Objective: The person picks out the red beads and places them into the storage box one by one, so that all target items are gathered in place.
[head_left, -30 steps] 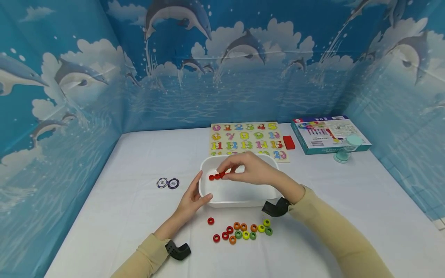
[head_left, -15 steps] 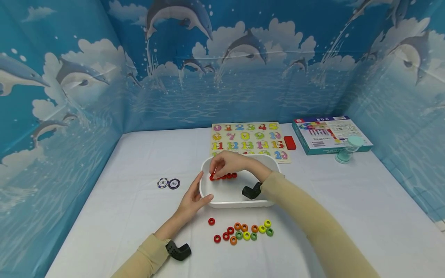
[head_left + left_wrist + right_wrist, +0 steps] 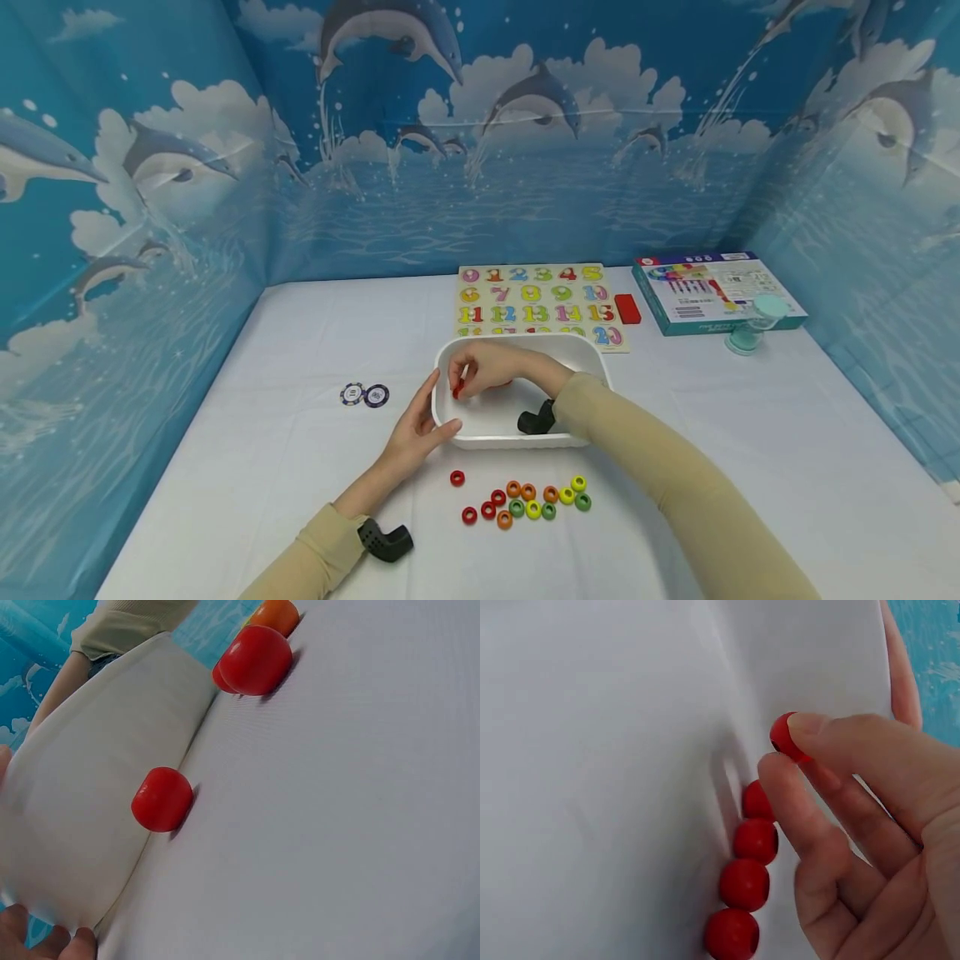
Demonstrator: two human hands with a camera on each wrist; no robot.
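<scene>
In the head view, my right hand (image 3: pixel 487 367) reaches into a white plastic tray (image 3: pixel 495 437) and pinches a red bead (image 3: pixel 458 389) between thumb and fingertip near the tray's left end. The right wrist view shows that pinched red bead (image 3: pixel 784 735) just off the end of a row of several red beads (image 3: pixel 744 885) on the tray floor. My left hand (image 3: pixel 411 433) holds the tray's left near corner, thumb at the front rim and fingers along the left wall. The right hand mostly hides the row from the head camera.
Several loose red, orange, yellow and green beads (image 3: pixel 533 509) lie in front of the tray. Two poker chips (image 3: pixel 377 396) are to its left. Behind stand a number puzzle board (image 3: pixel 531 293), a red block (image 3: pixel 627 309), a boxed toy (image 3: pixel 712 292) and a small sand timer (image 3: pixel 755 325).
My right hand has moved left along the row of red beads, then slightly toward me with one bead pinched. The left hand stays on the tray.
</scene>
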